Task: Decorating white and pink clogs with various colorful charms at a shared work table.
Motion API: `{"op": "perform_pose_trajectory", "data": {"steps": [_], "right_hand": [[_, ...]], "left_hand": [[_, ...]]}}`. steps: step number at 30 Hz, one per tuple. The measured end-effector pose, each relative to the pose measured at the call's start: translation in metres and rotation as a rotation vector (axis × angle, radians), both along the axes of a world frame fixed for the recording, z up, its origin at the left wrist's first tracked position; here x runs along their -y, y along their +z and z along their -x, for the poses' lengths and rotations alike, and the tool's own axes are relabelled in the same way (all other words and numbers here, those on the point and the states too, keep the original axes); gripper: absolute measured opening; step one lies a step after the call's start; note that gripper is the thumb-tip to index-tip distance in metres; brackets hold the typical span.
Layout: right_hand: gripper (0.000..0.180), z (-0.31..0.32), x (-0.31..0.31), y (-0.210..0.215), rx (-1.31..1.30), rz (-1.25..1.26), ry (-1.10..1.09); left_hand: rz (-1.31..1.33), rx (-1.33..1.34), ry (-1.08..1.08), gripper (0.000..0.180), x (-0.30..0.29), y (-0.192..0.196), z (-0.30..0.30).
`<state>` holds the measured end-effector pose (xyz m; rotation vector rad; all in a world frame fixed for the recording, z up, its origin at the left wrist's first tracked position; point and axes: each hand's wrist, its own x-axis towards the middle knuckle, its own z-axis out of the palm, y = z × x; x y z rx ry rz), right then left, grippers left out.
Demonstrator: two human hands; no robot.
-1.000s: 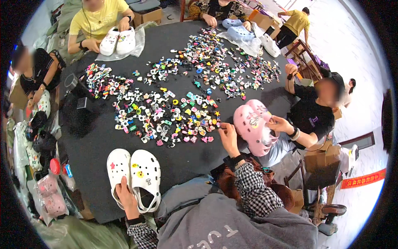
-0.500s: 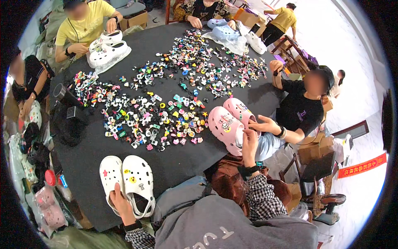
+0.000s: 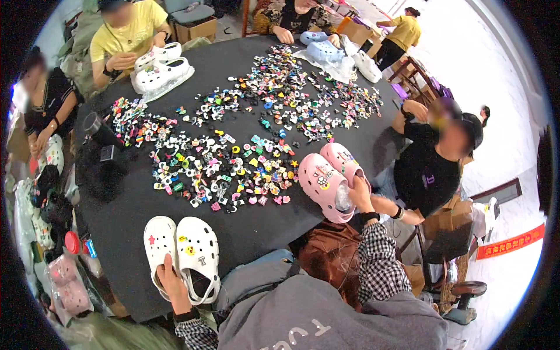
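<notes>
- The round black surface fills the middle of the view, with several people seated around its rim.
- A wide scatter of small colourful shoe charms covers the surface from 9 o'clock through the centre to 1 o'clock.
- The pair of pink clogs sits at 3 o'clock, at the surface's edge. A second ago the right hand was picking among the charms beside the clogs; it has since swung over to the heel of the pink clogs, so the work seems to have moved from choosing a charm to handling the shoe.
- The right fingers are curled at the heel end, by a clear glossy wrapper or bag; whether they grip the shoe or only the wrapper I cannot tell.
- The pair of white clogs lies at 7 o'clock, already carrying a few charms. It has stayed put.
- The left hand keeps its place at the heel of the white clogs, fingers resting over the back strap, loosely bent, steadying rather than lifting.
- Another person's forearm reaches in just right of the pink clogs.
</notes>
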<state>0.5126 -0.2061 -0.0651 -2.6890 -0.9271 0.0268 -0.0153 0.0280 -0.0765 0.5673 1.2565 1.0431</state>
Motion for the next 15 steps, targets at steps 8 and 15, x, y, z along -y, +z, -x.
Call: {"op": "perform_pose_trajectory", "data": {"steps": [8,15], "right_hand": [[0.041,-0.032,0.026,-0.031,-0.129,0.037,0.161],[0.037,-0.073,0.047,-0.057,-0.557,-0.626,-0.035]], "left_hand": [[-0.06,-0.181,-0.161,0.04,-0.001,0.016,0.0],[0.005,-0.04,-0.168,0.036,-0.003,0.017,-0.002]]}}
